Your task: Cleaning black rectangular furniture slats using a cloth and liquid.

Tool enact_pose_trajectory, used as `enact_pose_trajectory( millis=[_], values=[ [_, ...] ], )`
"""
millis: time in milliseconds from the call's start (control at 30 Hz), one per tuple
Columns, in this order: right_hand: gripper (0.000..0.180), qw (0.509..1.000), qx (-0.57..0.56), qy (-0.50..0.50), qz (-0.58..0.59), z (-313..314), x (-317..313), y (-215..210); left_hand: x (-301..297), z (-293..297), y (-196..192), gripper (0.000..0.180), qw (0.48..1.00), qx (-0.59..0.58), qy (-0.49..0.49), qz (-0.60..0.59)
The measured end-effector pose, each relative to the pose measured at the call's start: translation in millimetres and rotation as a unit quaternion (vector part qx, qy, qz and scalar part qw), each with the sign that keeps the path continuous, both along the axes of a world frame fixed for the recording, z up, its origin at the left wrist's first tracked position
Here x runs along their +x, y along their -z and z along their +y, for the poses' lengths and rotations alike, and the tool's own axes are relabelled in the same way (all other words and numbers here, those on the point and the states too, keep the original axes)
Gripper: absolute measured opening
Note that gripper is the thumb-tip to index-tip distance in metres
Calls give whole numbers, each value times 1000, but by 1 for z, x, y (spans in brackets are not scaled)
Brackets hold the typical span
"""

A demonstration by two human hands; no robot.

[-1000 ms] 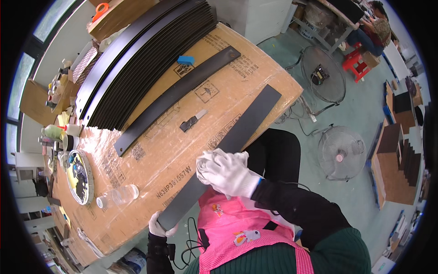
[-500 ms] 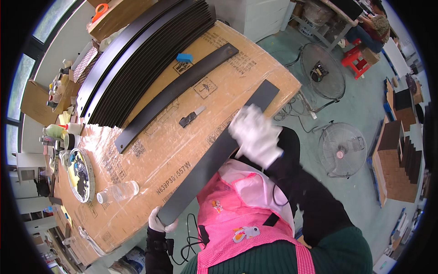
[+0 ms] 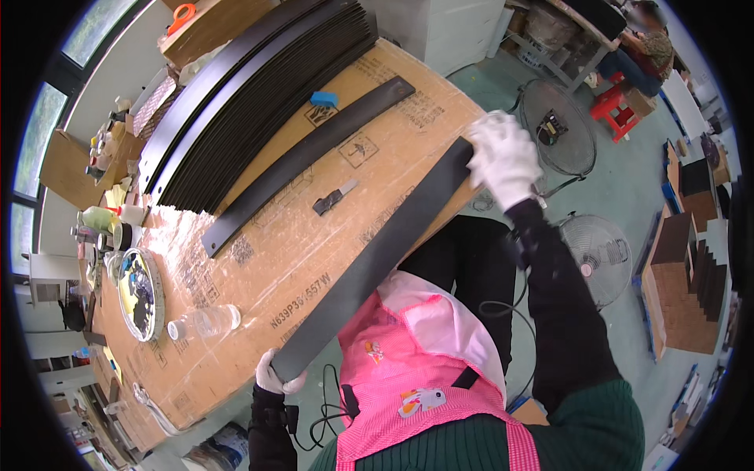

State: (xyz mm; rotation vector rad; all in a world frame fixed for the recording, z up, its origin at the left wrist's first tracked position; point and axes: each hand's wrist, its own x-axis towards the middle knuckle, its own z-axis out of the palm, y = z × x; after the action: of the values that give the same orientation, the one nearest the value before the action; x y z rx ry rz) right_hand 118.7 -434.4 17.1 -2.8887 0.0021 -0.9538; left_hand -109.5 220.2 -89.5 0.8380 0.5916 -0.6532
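Observation:
A long, flat dark grey strip [image 3: 377, 259] lies slantwise over the near edge of the table. My left hand [image 3: 276, 374], in a white glove, is closed on its lower left end. At the upper right end my right hand [image 3: 506, 157], also gloved in white, has its fingers curled against the strip's tip; the glove is slightly blurred. Farther in on the table rests a curved dark strip [image 3: 306, 169] with a hole at each end. Between the two strips lies a small blade tool with a black-wrapped handle [image 3: 326, 204]. Beyond is a blue block [image 3: 323, 99].
Many curved black strips [image 3: 259, 102] stand packed at the back left. A paint-smeared round tub [image 3: 141, 294] and a clear bottle [image 3: 206, 323] are on the left of the cardboard-covered table [image 3: 236, 282]. Floor fans [image 3: 593, 259] stand right; a person [image 3: 648, 55] sits far right.
My right hand has slid up along the strip from its middle to the upper right end. My left hand keeps its hold on the lower end. The view has shifted slightly.

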Motion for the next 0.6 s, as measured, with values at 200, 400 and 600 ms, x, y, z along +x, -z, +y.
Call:
enact_pose_trajectory(
  millis=[200, 400, 600],
  values=[
    [16, 916, 126, -376, 63, 218, -102, 20, -3, -16, -3, 74, 992, 72, -99, 27],
    [27, 994, 32, -2, 104, 34, -3, 24, 17, -41, -43, 85, 982, -155, 108, -16],
    [36, 921, -62, 188, 336, -50, 74, -7, 11, -52, -48, 84, 975, -180, 127, -12]
  ],
)
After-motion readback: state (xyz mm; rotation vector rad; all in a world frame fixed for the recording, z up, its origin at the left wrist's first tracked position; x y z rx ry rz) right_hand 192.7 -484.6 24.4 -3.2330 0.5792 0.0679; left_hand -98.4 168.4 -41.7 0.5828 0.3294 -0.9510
